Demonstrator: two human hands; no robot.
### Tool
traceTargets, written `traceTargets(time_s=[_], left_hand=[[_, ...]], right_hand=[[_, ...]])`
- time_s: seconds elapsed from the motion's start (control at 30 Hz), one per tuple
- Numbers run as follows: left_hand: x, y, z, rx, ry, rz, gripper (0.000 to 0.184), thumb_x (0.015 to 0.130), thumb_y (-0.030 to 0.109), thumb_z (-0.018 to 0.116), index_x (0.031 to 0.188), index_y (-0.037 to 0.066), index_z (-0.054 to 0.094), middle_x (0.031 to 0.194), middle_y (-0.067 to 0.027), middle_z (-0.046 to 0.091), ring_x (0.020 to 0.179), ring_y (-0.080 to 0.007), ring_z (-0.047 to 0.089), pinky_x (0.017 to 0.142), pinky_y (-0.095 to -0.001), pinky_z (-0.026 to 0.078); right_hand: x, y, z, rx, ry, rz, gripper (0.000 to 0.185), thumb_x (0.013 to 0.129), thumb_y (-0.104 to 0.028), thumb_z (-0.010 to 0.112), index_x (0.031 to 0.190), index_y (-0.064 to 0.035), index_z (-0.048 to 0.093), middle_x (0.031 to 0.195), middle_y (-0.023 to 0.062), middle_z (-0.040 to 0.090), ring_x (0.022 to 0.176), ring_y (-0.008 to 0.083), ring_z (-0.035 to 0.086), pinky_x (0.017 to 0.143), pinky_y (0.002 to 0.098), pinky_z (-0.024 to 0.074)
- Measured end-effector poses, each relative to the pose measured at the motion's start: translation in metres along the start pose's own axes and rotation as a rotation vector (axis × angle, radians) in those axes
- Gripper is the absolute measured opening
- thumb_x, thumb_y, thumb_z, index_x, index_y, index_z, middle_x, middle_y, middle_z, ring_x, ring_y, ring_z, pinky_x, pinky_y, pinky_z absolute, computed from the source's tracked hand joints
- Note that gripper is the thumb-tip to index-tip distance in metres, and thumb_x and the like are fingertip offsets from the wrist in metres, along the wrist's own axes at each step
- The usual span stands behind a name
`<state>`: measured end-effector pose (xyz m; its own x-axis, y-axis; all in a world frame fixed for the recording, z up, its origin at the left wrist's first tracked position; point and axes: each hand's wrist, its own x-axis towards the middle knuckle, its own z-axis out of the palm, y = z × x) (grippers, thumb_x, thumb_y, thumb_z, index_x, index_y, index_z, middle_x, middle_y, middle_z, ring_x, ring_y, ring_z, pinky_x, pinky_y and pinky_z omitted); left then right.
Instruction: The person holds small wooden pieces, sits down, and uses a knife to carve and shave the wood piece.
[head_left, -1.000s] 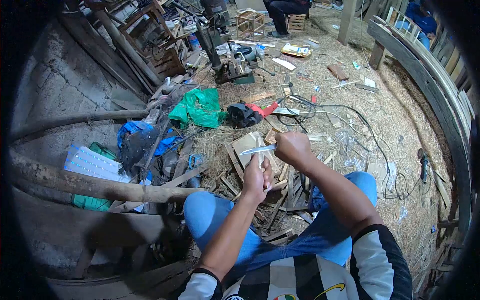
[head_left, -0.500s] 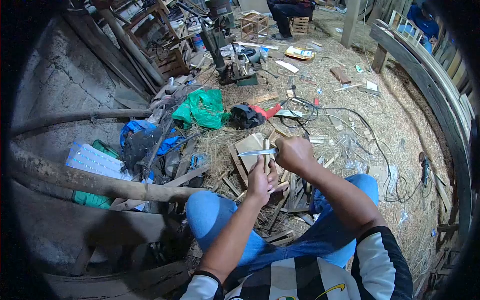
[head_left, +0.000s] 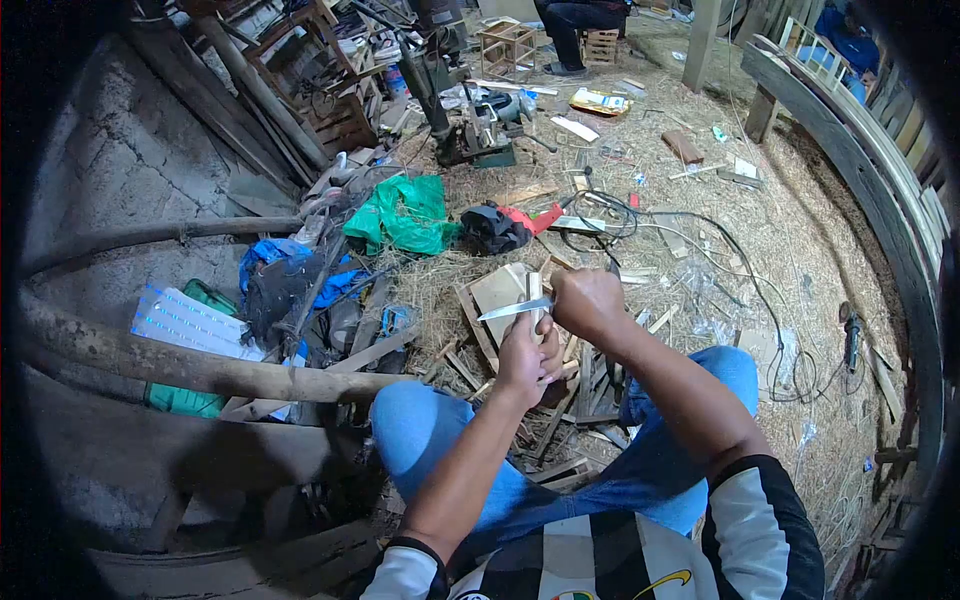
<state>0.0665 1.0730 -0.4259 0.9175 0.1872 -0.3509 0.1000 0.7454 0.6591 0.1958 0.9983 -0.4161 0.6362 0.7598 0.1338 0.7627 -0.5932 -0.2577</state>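
My left hand [head_left: 527, 362] is closed around a slim pale wooden stick [head_left: 535, 289], whose upper end points away from me. In my right hand [head_left: 590, 304], the fist is wrapped around the handle of a knife [head_left: 510, 310]. The handle itself is hidden by my fingers. Its bright blade lies across the stick just above my left thumb, tip toward the left. Beneath my hands, a flat light wooden board [head_left: 497, 290] rests among scattered wood offcuts [head_left: 560, 425] between my knees.
Ahead lie a green plastic bag [head_left: 403, 215], a red and black power tool [head_left: 505, 228] and looped black cable [head_left: 725, 230]. A wooden pole [head_left: 200, 365] runs along my left. Another person's legs [head_left: 583, 30] are at the back; someone in blue [head_left: 848, 45] is far right.
The knife blade has tilted slightly, its tip now a little closer to me. The stick seems turned, with a paler face showing. Both hands stay almost in place.
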Motion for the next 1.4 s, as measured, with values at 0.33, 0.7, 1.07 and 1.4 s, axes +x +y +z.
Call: traceTargets(time_s=[0.33, 0.7, 1.07, 1.4], left_hand=[[-0.028, -0.033, 0.009, 0.007, -0.076, -0.1, 0.052, 0.1, 0.06, 0.031, 0.086, 0.013, 0.047, 0.052, 0.0044, 0.034, 0.037, -0.0079, 0.028, 0.034, -0.0246, 0.023], [0.001, -0.006, -0.025, -0.259, 0.123, 0.367, 0.046, 0.102, 0.053, 0.037, 0.108, 0.01, 0.051, 0.088, -0.0049, 0.056, 0.087, -0.0181, 0.055, 0.085, -0.0356, 0.045], [0.005, 0.0, -0.032, -0.36, 0.195, 0.528, 0.043, 0.101, 0.055, 0.037, 0.104, 0.014, 0.05, 0.106, -0.0039, 0.059, 0.101, -0.0176, 0.055, 0.086, -0.0363, 0.045], [-0.019, 0.023, -0.025, -0.291, -0.069, 0.065, 0.042, 0.102, 0.041, 0.042, 0.116, 0.007, 0.062, 0.093, -0.01, 0.068, 0.076, -0.0237, 0.064, 0.068, -0.0381, 0.053]], right_hand=[[0.039, 0.089, -0.026, -0.003, 0.078, 0.414, 0.019, 0.077, -0.014, 0.058, 0.083, -0.0032, 0.072, 0.082, 0.0243, 0.068, 0.075, 0.0397, 0.069, 0.069, 0.0508, 0.0547], [0.003, 0.013, -0.006, 0.744, -0.143, 0.135, 0.043, 0.088, -0.04, 0.064, 0.077, 0.0017, 0.067, 0.068, 0.0148, 0.065, 0.064, 0.0262, 0.062, 0.062, 0.0415, 0.0479], [-0.02, -0.021, 0.028, 1.222, -0.341, -0.004, 0.026, 0.09, -0.027, 0.071, 0.088, -0.0014, 0.066, 0.073, 0.002, 0.062, 0.066, 0.0087, 0.055, 0.059, 0.0278, 0.0443], [0.001, 0.009, -0.031, 1.371, -0.29, 0.175, 0.025, 0.09, -0.029, 0.071, 0.097, -0.0055, 0.068, 0.072, -0.005, 0.057, 0.053, 0.0028, 0.04, 0.046, 0.0214, 0.0277]])
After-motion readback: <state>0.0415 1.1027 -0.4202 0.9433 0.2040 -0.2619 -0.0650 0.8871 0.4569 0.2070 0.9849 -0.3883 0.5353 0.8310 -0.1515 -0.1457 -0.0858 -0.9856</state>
